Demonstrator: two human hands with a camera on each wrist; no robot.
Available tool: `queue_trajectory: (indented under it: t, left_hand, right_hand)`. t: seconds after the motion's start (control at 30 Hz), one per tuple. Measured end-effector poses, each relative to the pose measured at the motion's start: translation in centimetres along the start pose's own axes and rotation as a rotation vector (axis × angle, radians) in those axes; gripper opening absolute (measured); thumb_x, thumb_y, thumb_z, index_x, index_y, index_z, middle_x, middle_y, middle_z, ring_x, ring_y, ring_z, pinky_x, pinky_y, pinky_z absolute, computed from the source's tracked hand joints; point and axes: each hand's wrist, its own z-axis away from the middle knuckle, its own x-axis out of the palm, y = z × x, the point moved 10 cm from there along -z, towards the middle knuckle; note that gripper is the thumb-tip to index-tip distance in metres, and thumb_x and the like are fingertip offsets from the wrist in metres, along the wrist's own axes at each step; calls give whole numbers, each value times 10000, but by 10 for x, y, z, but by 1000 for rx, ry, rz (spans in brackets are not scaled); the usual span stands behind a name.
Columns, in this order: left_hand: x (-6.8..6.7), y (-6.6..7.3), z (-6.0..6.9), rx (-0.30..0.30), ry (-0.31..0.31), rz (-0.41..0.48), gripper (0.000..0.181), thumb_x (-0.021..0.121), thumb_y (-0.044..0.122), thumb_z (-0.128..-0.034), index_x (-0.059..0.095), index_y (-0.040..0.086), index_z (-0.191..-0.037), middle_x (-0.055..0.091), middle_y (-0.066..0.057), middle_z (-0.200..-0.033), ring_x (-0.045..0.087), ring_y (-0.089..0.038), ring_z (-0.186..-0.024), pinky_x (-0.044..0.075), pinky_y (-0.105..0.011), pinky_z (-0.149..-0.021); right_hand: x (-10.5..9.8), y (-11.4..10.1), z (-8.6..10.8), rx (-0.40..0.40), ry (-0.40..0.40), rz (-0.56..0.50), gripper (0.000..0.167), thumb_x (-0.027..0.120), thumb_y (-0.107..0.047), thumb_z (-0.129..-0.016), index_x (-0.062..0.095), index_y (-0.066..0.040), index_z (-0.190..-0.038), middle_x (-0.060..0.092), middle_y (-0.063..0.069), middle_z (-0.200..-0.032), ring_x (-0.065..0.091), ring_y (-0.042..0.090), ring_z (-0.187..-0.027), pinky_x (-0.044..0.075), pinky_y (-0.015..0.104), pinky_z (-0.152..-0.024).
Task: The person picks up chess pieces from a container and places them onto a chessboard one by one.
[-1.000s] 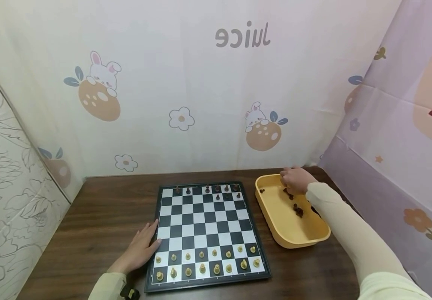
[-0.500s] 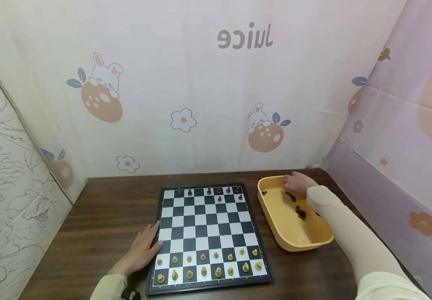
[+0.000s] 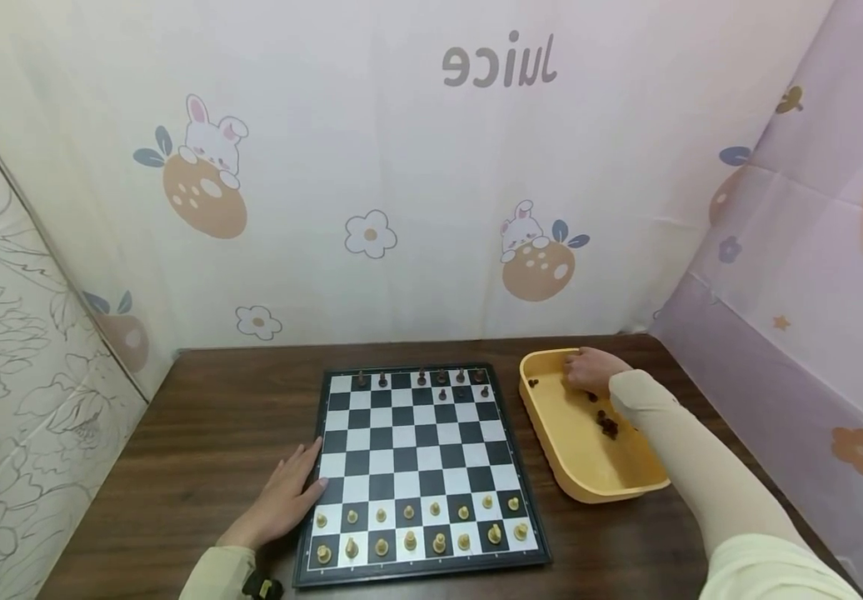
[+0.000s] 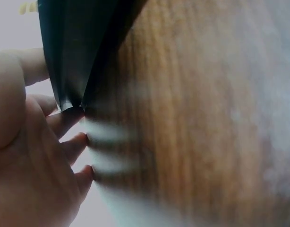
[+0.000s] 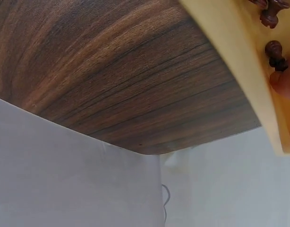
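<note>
Dark reddish-brown chess pieces (image 3: 609, 428) lie loose in the yellow tray (image 3: 576, 446), right of the checkered board (image 3: 416, 472). The person's right hand (image 3: 593, 371) reaches into the tray's far end, fingertips mostly hidden; its grip cannot be told. The left hand (image 3: 276, 502), fingers extended, touches the board's left edge.

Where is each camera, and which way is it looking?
Head: on the person's head, facing forward and down at the chessboard; left grip, right grip and sleeves show.
Left wrist: on that wrist, facing the chessboard's edge and wooden table; much of the left grip shows.
Right wrist: on that wrist, facing table, walls and yellow tray; just fingertips show.
Head and right wrist share the yellow tray.
</note>
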Motion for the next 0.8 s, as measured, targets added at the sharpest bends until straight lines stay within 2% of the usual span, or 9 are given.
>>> queue_trajectory:
  t: [0.33, 0.57, 0.8]
  left_hand:
    - [-2, 2, -2, 7, 0, -5, 640, 522, 272, -979, 244, 43, -1507, 290, -223, -1508, 113, -404, -1420, 37, -570, -1125]
    - [-2, 1, -2, 5, 2, -8, 640, 525, 271, -977, 246, 44, -1507, 296, -219, -1507, 116, -404, -1419, 40, -570, -1124]
    - [0, 1, 0, -1, 2, -6, 637, 532, 265, -973, 258, 43, -1503, 305, -216, -1504, 124, -409, -1416, 48, -572, -1123]
  right_hand:
    - [-2, 0, 0, -20, 42, 8, 329, 821, -107, -708, 540, -216, -577, 525, -17, -676, 491, 169, -669, 421, 308, -561]
    - [-6, -4, 3, -57, 95, 10, 311, 818, -83, -690, 555, -203, -576, 534, -6, -697, 497, 171, -669, 444, 301, -551]
    - [0, -3, 3, -54, 52, 8, 224, 812, -138, -728, 610, -187, -646, 547, 1, -751, 503, 175, -731, 452, 308, -586]
